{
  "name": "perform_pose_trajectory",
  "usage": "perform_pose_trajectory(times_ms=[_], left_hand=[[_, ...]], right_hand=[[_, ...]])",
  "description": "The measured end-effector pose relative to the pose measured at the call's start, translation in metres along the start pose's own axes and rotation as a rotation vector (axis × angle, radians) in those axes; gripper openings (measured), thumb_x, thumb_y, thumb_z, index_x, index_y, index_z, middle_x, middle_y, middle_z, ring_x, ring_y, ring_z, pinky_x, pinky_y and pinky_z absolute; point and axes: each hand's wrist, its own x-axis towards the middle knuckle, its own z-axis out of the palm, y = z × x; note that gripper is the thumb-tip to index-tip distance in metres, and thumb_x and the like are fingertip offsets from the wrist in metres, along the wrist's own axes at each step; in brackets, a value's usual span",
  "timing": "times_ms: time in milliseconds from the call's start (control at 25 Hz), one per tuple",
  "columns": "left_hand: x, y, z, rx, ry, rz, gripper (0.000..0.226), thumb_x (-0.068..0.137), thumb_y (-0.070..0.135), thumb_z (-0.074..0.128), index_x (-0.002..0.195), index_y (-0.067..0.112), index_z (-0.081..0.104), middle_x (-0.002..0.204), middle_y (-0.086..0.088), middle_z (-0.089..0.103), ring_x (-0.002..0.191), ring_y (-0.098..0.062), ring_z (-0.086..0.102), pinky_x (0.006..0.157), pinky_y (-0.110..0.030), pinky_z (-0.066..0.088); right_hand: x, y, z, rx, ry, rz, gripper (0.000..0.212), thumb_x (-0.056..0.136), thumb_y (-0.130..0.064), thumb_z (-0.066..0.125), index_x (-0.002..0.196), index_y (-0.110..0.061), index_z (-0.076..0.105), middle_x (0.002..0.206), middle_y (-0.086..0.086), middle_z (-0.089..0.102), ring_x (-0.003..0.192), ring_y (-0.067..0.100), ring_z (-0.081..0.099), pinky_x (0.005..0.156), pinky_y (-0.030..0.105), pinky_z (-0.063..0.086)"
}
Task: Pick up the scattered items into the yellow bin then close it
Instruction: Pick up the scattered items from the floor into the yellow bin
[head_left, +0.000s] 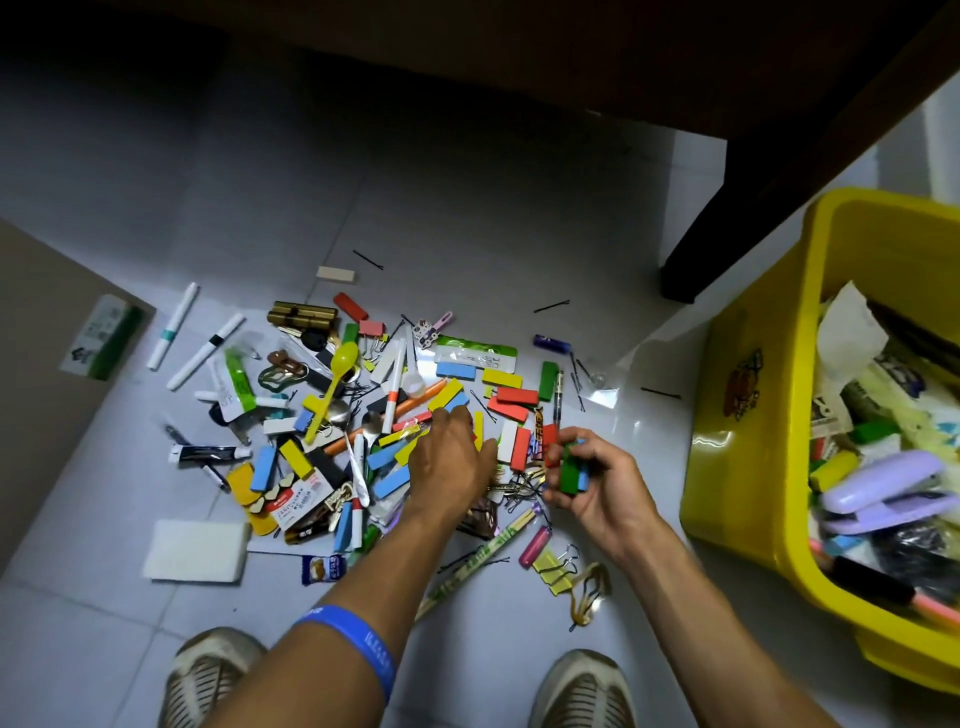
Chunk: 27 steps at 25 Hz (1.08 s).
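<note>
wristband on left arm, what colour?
Blue wristband with pale lettering, on the left forearm; head view, the only one.

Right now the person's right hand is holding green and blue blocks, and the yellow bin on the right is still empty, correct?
Not quite. The right hand does hold the green and blue blocks, but the yellow bin on the right is not empty: the head view shows it already piled with items, among them a purple stapler.
</note>
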Motion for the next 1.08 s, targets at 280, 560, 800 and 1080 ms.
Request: perform_pose_trajectory(times_ms=[280, 560, 800, 1080], left_hand=[[0.010, 0.004, 0.000, -0.265, 0.007, -0.115, 0.013, 0.094, 0.029, 0.059, 0.092, 0.018, 0.051, 0.078, 0.001, 0.056, 0.070, -0.019, 0.053, 0.055, -0.028, 0.033], [-0.002, -0.002, -0.009, -1.156, -0.276, -0.450, 0.014, 0.083, 0.007, 0.039, 0.090, 0.010, 0.051, 0.060, -0.009, 0.056, 0.044, -0.019, 0.049, 0.039, -0.024, 0.031], [0.002, 0.017, 0.010, -0.399, -0.074, -0.226, 0.031, 0.080, 0.047, 0.065, 0.090, 0.024, 0.048, 0.082, 0.003, 0.062, 0.072, -0.020, 0.058, 0.059, -0.031, 0.038], [0.005, 0.021, 0.019, -0.187, -0.024, -0.094, 0.036, 0.080, 0.044, 0.074, 0.086, 0.011, 0.059, 0.088, -0.005, 0.060, 0.084, -0.027, 0.061, 0.064, -0.030, 0.042]], right_hand=[[0.018, 0.005, -0.005, -1.054, 0.428, -0.314, 0.012, 0.096, -0.039, 0.056, 0.105, -0.034, 0.062, 0.102, -0.003, 0.066, 0.089, 0.019, 0.067, 0.071, 0.031, 0.054], [0.036, 0.021, 0.004, -1.511, 0.376, -0.292, 0.020, 0.095, -0.033, 0.059, 0.112, -0.030, 0.048, 0.105, 0.000, 0.053, 0.080, 0.020, 0.054, 0.068, 0.029, 0.041], [0.021, 0.019, -0.015, -0.777, 0.394, -0.155, 0.011, 0.093, -0.016, 0.060, 0.103, -0.021, 0.062, 0.085, 0.005, 0.063, 0.061, 0.021, 0.062, 0.063, 0.040, 0.060], [0.002, -0.010, -0.012, 0.239, 0.116, 0.111, 0.009, 0.083, -0.015, 0.065, 0.090, -0.010, 0.066, 0.071, 0.005, 0.059, 0.057, 0.014, 0.055, 0.048, 0.027, 0.046]])
